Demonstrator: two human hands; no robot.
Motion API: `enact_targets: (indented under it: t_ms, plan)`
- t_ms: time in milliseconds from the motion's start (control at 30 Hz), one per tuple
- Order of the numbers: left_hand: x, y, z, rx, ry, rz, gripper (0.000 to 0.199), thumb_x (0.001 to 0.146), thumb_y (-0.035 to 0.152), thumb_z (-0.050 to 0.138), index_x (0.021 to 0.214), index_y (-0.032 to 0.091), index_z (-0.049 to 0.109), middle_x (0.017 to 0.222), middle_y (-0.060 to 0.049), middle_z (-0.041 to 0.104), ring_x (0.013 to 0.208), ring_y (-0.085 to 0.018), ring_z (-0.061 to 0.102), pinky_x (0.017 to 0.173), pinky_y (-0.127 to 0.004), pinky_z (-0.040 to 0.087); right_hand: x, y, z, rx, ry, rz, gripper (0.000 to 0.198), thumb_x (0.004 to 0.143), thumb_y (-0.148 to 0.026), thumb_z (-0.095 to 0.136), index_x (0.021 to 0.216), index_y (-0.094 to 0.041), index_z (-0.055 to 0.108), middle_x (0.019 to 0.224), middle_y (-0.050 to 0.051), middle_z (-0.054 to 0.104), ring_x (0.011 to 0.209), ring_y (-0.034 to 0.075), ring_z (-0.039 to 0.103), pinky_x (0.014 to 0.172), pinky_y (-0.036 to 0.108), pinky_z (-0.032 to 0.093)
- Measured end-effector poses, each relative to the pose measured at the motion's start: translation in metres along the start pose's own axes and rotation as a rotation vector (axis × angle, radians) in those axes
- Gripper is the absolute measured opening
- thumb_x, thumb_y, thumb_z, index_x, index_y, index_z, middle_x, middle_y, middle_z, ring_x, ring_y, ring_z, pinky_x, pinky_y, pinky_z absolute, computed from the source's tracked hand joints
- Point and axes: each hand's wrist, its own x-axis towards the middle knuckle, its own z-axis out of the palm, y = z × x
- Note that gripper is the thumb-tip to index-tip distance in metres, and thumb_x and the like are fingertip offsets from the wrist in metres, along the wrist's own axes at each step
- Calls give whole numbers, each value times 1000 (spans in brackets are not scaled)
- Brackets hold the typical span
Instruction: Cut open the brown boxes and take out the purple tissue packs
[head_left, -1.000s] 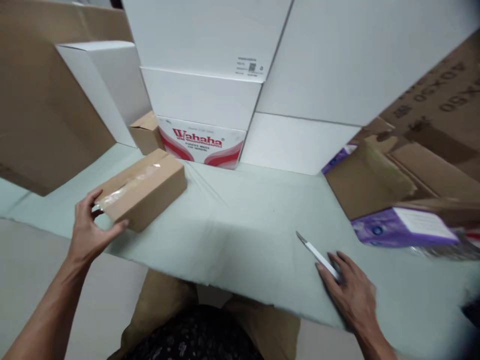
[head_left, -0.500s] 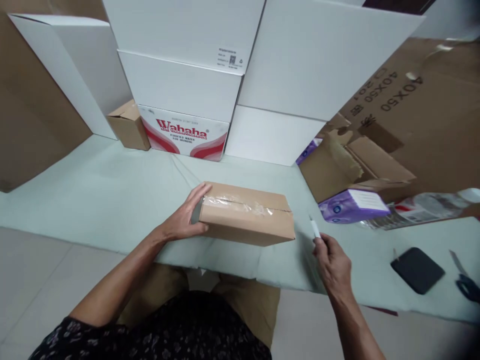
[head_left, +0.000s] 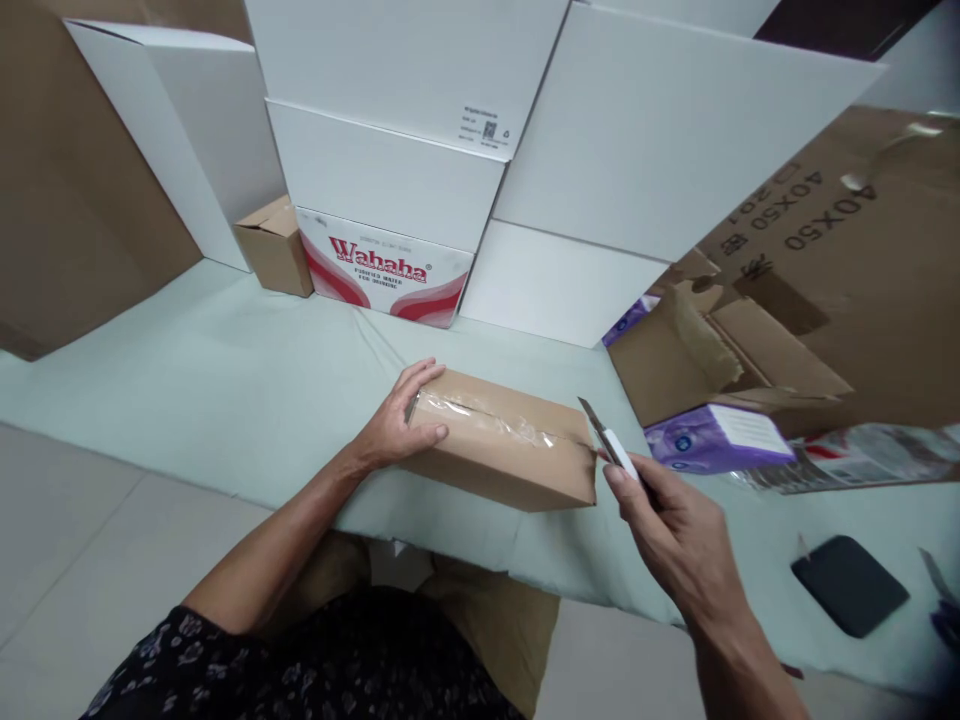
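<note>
A brown cardboard box (head_left: 495, 455) lies on the pale green cloth in front of me, clear tape (head_left: 487, 418) running along the seam of its top. My left hand (head_left: 399, 420) grips the box's left end, thumb on the near side and fingers over the far edge. In my right hand (head_left: 671, 520) is a white utility knife (head_left: 619, 455) with its blade out, pointing up and to the left. The blade is close to the box's right end; whether it touches the cardboard I cannot tell.
White cartons (head_left: 585, 150) and a Wahaba-style printed water carton (head_left: 386, 268) stand at the back. To the right are an open cardboard box (head_left: 675, 350), a purple tissue pack (head_left: 712, 440), a plastic bottle (head_left: 855, 455), a dark flat pouch (head_left: 850, 585) and scissors (head_left: 945, 610).
My right hand has brought the knife up and left to the box's right end. My left hand has moved slightly further over the box's left end. The view has shifted a little.
</note>
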Motion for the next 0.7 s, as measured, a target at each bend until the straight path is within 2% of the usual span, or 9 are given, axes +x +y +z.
enact_targets:
  t_ms: [67, 133, 267, 333, 500, 600, 700]
  plan:
    - [-3, -3, 2, -25, 18, 0, 83, 80, 63, 74, 149, 20, 53, 162, -19, 40, 154, -42, 33, 127, -60, 24, 7, -8, -10, -120, 34, -121, 37, 98, -50, 56, 109, -21, 76, 91, 8, 78, 77, 23, 72, 71, 33, 56]
    - [-4, -6, 6, -54, 45, 4, 82, 79, 66, 73, 146, 21, 55, 158, -17, 43, 153, -42, 35, 127, -59, 25, 15, -18, -15, -175, -36, -224, 35, 100, -47, 54, 114, -22, 75, 103, 10, 80, 87, 24, 75, 76, 33, 56]
    - [-4, -13, 14, -119, 93, 24, 87, 77, 74, 69, 144, 20, 56, 152, -17, 45, 150, -43, 36, 126, -58, 27, 36, -47, -6, -245, -338, -339, 33, 105, -40, 46, 108, -24, 74, 93, 5, 80, 77, 20, 73, 65, 29, 51]
    - [-4, -16, 18, -156, 106, 20, 89, 76, 77, 68, 143, 20, 56, 151, -17, 44, 150, -43, 36, 126, -57, 26, 48, -64, 5, -337, -431, -365, 34, 106, -39, 43, 105, -24, 73, 88, 4, 79, 72, 19, 71, 60, 28, 46]
    - [-7, -15, 26, -310, 115, -21, 97, 76, 77, 68, 151, 20, 46, 159, -17, 38, 152, -44, 33, 126, -57, 27, 71, -94, 26, -580, -535, -404, 33, 107, -35, 43, 92, -22, 69, 85, 4, 77, 65, 17, 65, 56, 27, 35]
    - [-10, -13, 30, -409, 120, -52, 103, 76, 73, 69, 158, 20, 36, 168, -17, 28, 154, -46, 28, 123, -57, 33, 76, -102, 30, -662, -587, -406, 30, 106, -35, 44, 94, -22, 69, 88, 4, 77, 70, 18, 68, 57, 27, 33]
    - [-10, -13, 32, -453, 120, -63, 106, 75, 68, 71, 161, 20, 31, 171, -16, 25, 156, -46, 24, 121, -58, 36, 78, -108, 34, -754, -622, -403, 31, 107, -35, 43, 96, -21, 69, 90, 4, 77, 69, 17, 68, 56, 28, 28]
